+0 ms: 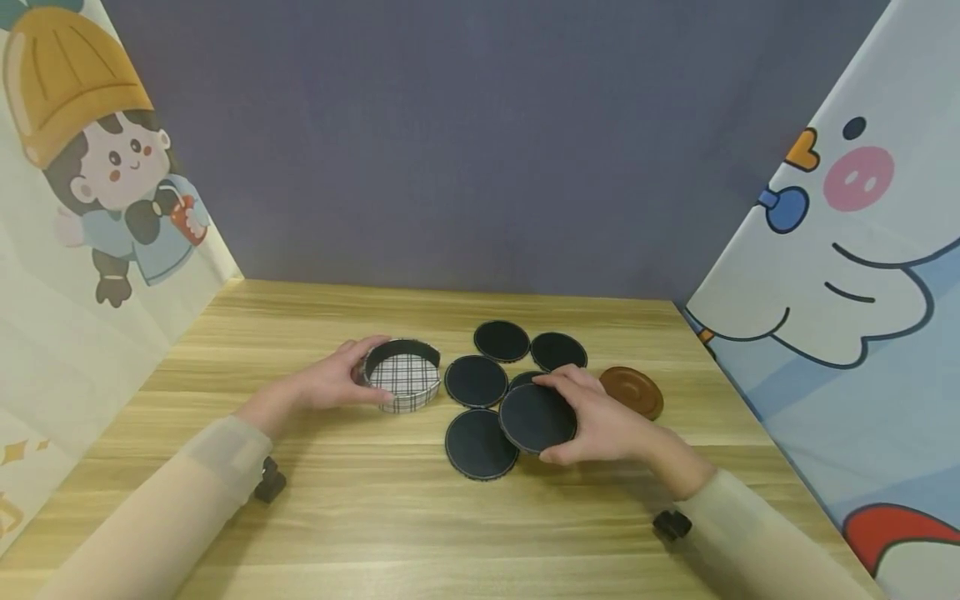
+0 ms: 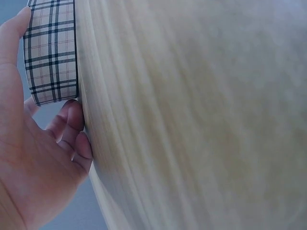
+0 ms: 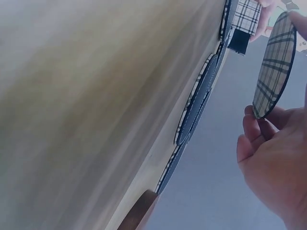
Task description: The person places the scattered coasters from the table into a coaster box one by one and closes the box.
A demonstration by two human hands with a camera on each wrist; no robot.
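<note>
My left hand point(image 1: 337, 375) grips the side of a round plaid coaster holder point(image 1: 408, 403), fingers at the far side and thumb at the near side. The holder stands upright on the table, its wall dark inside and its floor plaid. With thumb and fingers, my right hand point(image 1: 600, 421) holds a round black coaster point(image 1: 536, 418) by its edges. In the right wrist view the plaid underside of this coaster point(image 3: 274, 67) shows, raised above the table. It overlaps a black coaster point(image 1: 476, 446) below and mostly hides another coaster point(image 1: 525, 378) behind it.
Between the hands lies a black coaster point(image 1: 476, 381); two others, one left point(image 1: 501, 341) and one right point(image 1: 558, 351), lie farther back. A brown round dish point(image 1: 632, 392) sits beyond my right wrist. A grey panel point(image 1: 450, 150) closes the back of the wooden table point(image 1: 360, 517).
</note>
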